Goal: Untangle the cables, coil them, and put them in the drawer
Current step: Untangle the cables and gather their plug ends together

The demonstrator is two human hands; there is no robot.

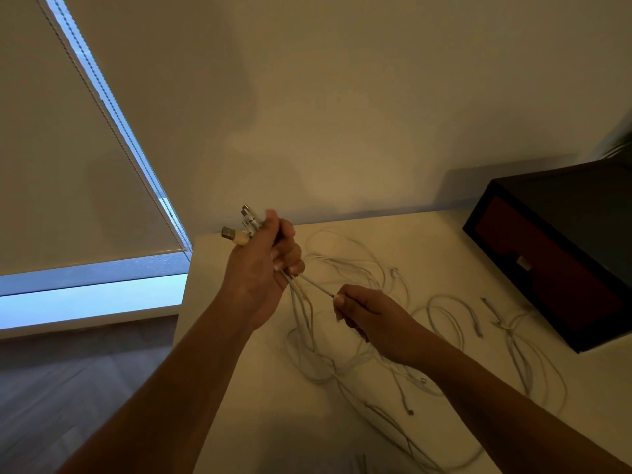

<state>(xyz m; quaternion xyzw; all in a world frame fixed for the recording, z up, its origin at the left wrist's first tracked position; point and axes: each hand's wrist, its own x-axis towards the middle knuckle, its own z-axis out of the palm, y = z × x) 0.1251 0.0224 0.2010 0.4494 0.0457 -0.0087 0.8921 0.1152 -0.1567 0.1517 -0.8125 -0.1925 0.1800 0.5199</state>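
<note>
Our left grip clasps a bunch of plug ends; our right grip pinches one strand running taut from it. The cables sprawl tangled on the worktop, nothing coiled, and the drawer at the right is closed, so we judge the task barely begun. No brand or writing is readable.

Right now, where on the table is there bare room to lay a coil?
Bare: back strip of table along the wall, left of the drawer box; also near-left, beside the left forearm. Crowded: cables cover middle and right.
</note>
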